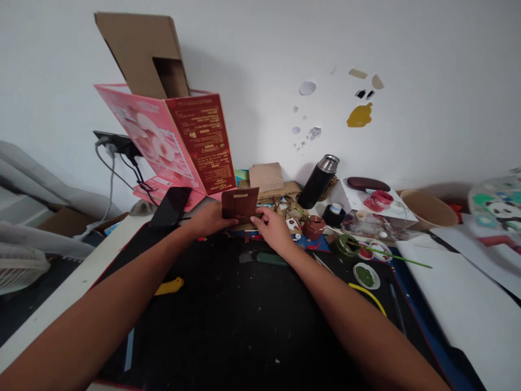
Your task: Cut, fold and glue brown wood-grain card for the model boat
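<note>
Both my hands reach to the back of the black desk mat (244, 326). Between them stands a small brown-painted cardboard piece (239, 204), upright, with a paler strip near its top. My left hand (211, 220) grips its lower left side, thumb in front and the other fingers hidden behind. At the lower right edge, my right hand (273, 228) pinches the piece between thumb and fingers. Just below my right hand lies a dark green flat strip (272, 259). An open jar of brown paint (313, 227) stands to the right of that hand.
A pink and red box (199, 146) stands behind my left hand, beside a black phone (171, 206). A black thermos (318, 182), a green paint jar (347, 245) with a brush, and a paint lid (366, 276) are to the right. A yellow cutter (170, 286) lies left.
</note>
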Available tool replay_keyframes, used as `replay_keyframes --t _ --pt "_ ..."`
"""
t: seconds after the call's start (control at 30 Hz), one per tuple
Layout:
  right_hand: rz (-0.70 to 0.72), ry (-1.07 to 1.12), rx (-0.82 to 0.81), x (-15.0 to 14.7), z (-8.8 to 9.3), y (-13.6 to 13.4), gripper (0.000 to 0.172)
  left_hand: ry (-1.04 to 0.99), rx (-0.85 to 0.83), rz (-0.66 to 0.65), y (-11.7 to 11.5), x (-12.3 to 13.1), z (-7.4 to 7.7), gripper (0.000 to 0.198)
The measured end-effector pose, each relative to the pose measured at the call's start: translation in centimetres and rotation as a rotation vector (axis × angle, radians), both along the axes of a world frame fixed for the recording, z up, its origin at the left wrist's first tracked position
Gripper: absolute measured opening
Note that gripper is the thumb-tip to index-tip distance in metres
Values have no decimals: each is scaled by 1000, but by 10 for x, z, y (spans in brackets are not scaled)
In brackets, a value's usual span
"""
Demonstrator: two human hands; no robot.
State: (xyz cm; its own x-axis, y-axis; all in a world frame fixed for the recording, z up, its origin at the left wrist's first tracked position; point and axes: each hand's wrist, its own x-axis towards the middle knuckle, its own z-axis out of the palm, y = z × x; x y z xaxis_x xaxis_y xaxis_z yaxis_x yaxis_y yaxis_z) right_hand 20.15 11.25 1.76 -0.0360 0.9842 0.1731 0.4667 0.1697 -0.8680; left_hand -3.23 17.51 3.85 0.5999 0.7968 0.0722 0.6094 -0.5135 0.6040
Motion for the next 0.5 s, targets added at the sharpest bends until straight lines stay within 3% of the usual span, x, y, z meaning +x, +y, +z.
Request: replay_keyframes --t 0.13,0.27,0.5 --pt "-25 183 -38 6 6 -12 33 -41 4 55 1 -6 6 32" --pt "4 356 -105 15 15 -23 38 -101 17 136 -4 -15 23 36" --pt "117 591 -240 14 19 -35 55 -219 -45 110 -33 -2 52 40"
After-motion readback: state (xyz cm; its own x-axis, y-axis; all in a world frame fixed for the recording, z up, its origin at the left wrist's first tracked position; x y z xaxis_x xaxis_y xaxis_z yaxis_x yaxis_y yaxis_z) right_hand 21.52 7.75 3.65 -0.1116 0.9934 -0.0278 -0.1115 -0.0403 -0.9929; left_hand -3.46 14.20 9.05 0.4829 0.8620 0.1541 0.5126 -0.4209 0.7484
